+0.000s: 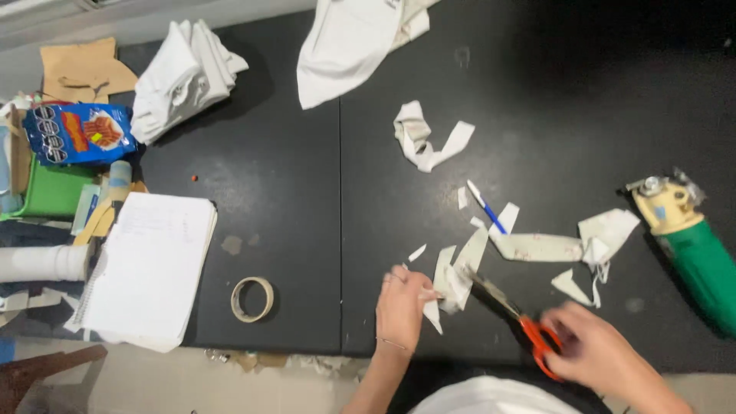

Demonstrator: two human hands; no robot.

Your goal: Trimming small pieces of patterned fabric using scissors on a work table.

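While the left hand (400, 307) pinches a white fabric scrap (452, 277), the right hand (594, 353) grasps orange-handled scissors (515, 316) angled toward it.

At the far left edge of my black table I see one blue plastic snack bag (79, 134), shiny and roughly rectangular, with an orange and red picture in its middle and a row of small dark round marks along its left side. It lies tilted on top of a green box (54, 192). I see no signs and no screens.
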